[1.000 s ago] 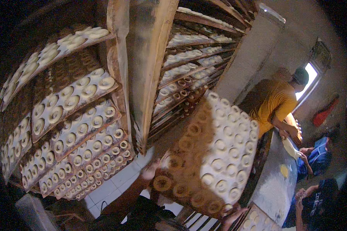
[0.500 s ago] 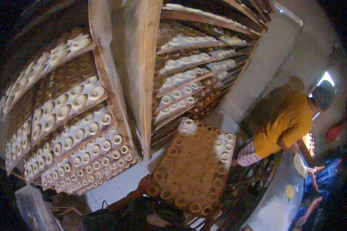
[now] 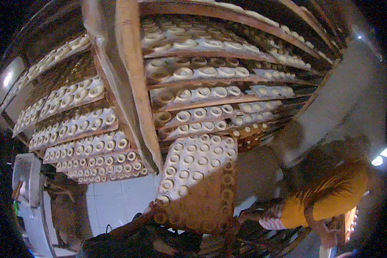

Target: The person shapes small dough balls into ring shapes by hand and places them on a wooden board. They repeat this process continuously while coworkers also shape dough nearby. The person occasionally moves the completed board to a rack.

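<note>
In the head camera's view, a flat tray set with rows of pale dough rings is held out in front of the wearer, sloping away toward a tall wooden rack, its far left part in bright light and its near right part in brown shadow. The left hand grips the tray's left edge, close to the near corner. The right hand is at the near right corner, where the shadow is too deep to tell how its fingers are set. Beyond the tray, the rack's shelves carry more boards of dough rings, and a thick wooden post parts them from a second bank of loaded boards on the left. White floor tiles show beneath that bank. At right, a co-worker in a yellow shirt and red-and-white striped shorts bends near a bright window.
</note>
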A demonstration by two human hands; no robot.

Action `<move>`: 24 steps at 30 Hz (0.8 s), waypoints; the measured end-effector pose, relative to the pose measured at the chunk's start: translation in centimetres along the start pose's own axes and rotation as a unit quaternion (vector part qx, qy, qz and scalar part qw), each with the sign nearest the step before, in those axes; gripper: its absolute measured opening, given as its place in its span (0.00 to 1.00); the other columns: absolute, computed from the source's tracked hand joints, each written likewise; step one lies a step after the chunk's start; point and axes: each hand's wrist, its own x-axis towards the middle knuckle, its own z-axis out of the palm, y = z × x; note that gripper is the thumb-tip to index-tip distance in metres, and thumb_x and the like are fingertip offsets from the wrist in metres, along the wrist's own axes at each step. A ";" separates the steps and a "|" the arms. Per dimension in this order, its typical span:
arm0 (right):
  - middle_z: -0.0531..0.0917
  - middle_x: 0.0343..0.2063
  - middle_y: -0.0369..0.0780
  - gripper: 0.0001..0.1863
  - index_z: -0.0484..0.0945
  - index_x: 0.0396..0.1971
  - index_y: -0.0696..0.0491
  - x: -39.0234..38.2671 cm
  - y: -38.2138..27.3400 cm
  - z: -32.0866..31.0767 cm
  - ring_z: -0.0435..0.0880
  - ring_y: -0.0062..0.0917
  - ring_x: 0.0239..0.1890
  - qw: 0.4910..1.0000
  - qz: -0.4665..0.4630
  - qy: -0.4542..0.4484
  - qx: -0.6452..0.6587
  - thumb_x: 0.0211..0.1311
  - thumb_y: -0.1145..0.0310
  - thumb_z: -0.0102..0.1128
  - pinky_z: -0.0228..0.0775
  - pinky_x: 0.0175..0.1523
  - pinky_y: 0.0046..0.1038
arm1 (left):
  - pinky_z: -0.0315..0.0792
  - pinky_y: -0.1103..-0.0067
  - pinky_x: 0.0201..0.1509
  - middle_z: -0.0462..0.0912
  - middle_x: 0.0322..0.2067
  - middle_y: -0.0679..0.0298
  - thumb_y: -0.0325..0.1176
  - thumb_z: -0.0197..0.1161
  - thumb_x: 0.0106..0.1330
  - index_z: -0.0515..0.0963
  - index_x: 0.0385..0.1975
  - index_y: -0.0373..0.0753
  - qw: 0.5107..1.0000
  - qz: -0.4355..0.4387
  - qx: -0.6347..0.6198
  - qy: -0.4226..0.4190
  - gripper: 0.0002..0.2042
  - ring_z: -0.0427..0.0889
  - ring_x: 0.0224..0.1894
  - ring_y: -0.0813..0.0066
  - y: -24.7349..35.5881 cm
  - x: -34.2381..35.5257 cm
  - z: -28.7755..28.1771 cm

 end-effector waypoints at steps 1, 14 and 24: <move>0.78 0.24 0.34 0.29 0.78 0.31 0.51 2.1 -1.3 0.9 0.75 0.25 0.26 1.000 0.004 -0.023 -0.009 0.70 0.40 0.42 0.69 0.34 0.28 | 0.66 0.59 0.66 0.72 0.61 0.51 0.46 0.58 0.70 0.62 0.65 0.34 1.000 -0.001 -0.013 0.013 0.29 0.75 0.59 0.56 0.7 0.2 1.3; 0.79 0.26 0.35 0.27 0.78 0.33 0.52 13.3 -10.2 0.5 0.75 0.26 0.28 0.988 0.036 -0.128 -0.075 0.70 0.42 0.44 0.69 0.35 0.29 | 0.67 0.58 0.65 0.72 0.60 0.51 0.46 0.58 0.70 0.63 0.64 0.34 0.978 0.002 -0.184 0.100 0.29 0.76 0.58 0.55 3.5 -3.5 12.8; 0.80 0.27 0.36 0.26 0.78 0.34 0.52 14.7 -9.1 5.2 0.76 0.27 0.28 0.983 0.065 -0.143 -0.095 0.70 0.43 0.45 0.70 0.36 0.29 | 0.67 0.56 0.65 0.73 0.60 0.51 0.47 0.58 0.69 0.64 0.63 0.35 0.861 0.078 -0.488 0.119 0.28 0.77 0.57 0.54 -6.3 -2.7 15.8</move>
